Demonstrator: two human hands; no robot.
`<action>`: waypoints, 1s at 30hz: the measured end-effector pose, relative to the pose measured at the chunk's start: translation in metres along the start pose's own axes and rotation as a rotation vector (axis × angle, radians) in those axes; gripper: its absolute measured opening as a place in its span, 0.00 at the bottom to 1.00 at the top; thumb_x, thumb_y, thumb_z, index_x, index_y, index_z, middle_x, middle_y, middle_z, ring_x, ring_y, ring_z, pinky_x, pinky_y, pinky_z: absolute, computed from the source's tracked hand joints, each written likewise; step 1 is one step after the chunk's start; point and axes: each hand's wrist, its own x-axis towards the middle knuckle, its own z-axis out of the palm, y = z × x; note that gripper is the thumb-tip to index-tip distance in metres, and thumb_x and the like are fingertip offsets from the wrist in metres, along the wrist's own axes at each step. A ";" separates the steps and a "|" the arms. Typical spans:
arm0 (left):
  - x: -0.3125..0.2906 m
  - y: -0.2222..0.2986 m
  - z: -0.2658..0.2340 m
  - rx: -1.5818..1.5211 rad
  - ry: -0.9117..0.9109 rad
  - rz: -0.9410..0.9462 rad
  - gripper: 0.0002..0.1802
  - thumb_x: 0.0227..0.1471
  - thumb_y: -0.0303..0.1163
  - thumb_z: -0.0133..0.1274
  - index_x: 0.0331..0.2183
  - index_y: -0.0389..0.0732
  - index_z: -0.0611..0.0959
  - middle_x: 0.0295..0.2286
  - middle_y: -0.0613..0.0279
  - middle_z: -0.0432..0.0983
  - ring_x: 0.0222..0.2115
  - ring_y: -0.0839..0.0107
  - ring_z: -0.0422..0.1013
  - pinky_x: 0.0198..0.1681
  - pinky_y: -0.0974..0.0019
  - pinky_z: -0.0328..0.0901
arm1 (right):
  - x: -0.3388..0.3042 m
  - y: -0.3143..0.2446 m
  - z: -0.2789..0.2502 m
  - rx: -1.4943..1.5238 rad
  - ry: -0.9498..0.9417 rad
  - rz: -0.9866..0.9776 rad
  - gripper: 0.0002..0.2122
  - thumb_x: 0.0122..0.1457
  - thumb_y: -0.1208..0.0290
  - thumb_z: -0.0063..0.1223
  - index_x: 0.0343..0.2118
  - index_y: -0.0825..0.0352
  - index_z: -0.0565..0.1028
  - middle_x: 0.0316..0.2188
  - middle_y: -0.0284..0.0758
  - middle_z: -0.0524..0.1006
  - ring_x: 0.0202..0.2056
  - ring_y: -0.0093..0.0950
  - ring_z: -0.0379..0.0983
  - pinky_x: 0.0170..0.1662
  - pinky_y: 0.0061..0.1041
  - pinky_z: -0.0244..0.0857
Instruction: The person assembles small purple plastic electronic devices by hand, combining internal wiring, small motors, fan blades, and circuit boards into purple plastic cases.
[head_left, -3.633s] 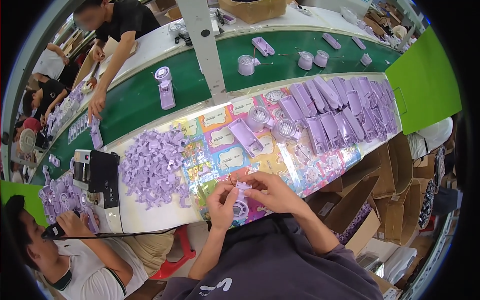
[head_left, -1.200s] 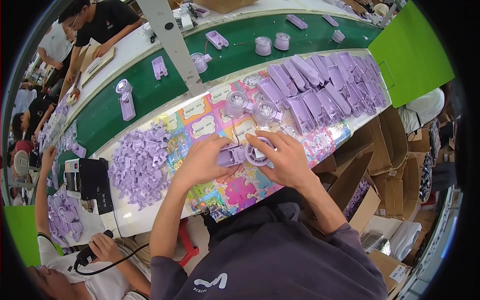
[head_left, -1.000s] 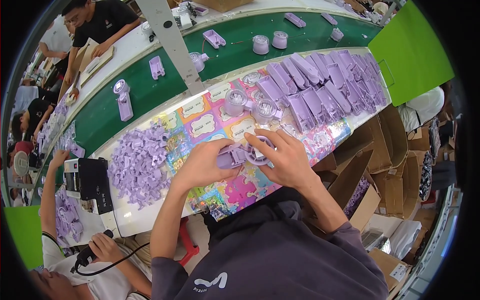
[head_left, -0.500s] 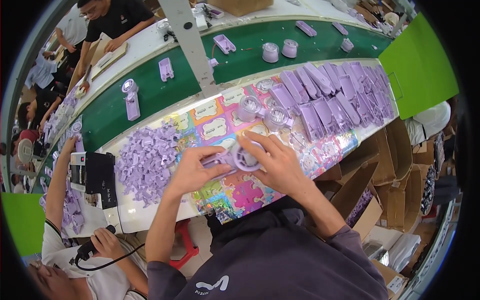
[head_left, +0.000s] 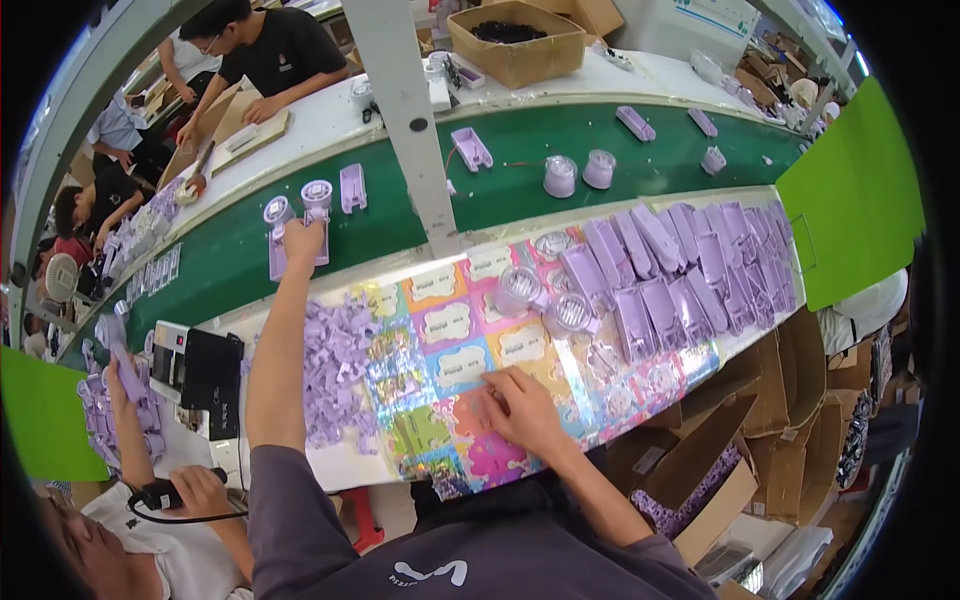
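Note:
My left hand reaches out over the green conveyor belt, fingers closed round a lilac handheld fan whose round head points away from me. A second lilac fan lies close on its left, its handle partly behind my hand. My right hand is over the colourful printed sheet, fingers loosely bent and apart, with nothing visible in them. Beyond it on the sheet are two lilac round fan heads with clear covers. Left of the sheet is a heap of small lilac plastic parts.
Rows of lilac handle shells lie at the right of the table. A metal post stands before the green belt. A black-and-white device is at the left, beside a co-worker holding a corded tool. Cardboard boxes stand lower right.
My left hand has moved from the sheet to the far-left belt with the fan. My right hand has let go of the fan and moved slightly down. The view has shifted.

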 end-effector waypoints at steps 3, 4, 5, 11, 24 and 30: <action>0.033 -0.011 -0.004 0.127 0.188 0.165 0.26 0.45 0.37 0.61 0.44 0.28 0.81 0.42 0.36 0.78 0.49 0.43 0.71 0.53 0.49 0.66 | 0.007 -0.007 0.007 -0.009 0.012 -0.036 0.11 0.54 0.73 0.59 0.41 0.65 0.77 0.31 0.38 0.75 0.32 0.38 0.76 0.35 0.34 0.70; 0.027 -0.004 0.010 0.187 0.436 0.321 0.29 0.43 0.34 0.60 0.47 0.29 0.79 0.44 0.37 0.77 0.52 0.43 0.69 0.56 0.48 0.63 | 0.009 -0.007 0.007 -0.021 -0.003 -0.013 0.11 0.54 0.73 0.60 0.40 0.65 0.77 0.31 0.37 0.75 0.32 0.38 0.76 0.35 0.34 0.71; -0.013 0.047 0.041 0.110 0.378 0.392 0.33 0.41 0.28 0.58 0.53 0.32 0.74 0.45 0.41 0.74 0.53 0.44 0.66 0.58 0.48 0.60 | 0.001 0.007 -0.003 -0.087 0.029 0.032 0.10 0.52 0.74 0.61 0.38 0.65 0.77 0.30 0.37 0.75 0.30 0.38 0.76 0.33 0.34 0.71; -0.022 0.090 0.043 0.594 0.345 0.731 0.31 0.46 0.42 0.61 0.50 0.39 0.75 0.36 0.54 0.80 0.47 0.54 0.69 0.53 0.50 0.61 | 0.012 -0.001 0.000 -0.098 0.066 -0.040 0.07 0.52 0.77 0.63 0.34 0.67 0.78 0.27 0.35 0.76 0.22 0.31 0.76 0.27 0.29 0.70; -0.032 0.077 0.040 0.647 0.002 0.554 0.17 0.47 0.31 0.57 0.43 0.44 0.81 0.37 0.47 0.80 0.45 0.46 0.73 0.56 0.45 0.58 | 0.006 0.001 0.004 -0.069 0.040 0.006 0.06 0.53 0.74 0.61 0.33 0.66 0.77 0.28 0.37 0.75 0.27 0.38 0.75 0.32 0.34 0.71; -0.044 0.077 0.026 0.532 -0.137 0.470 0.18 0.51 0.34 0.53 0.46 0.49 0.83 0.39 0.47 0.81 0.47 0.44 0.73 0.55 0.44 0.62 | 0.005 -0.001 0.005 -0.113 0.043 -0.037 0.06 0.53 0.74 0.61 0.33 0.66 0.78 0.28 0.37 0.74 0.28 0.38 0.75 0.32 0.35 0.71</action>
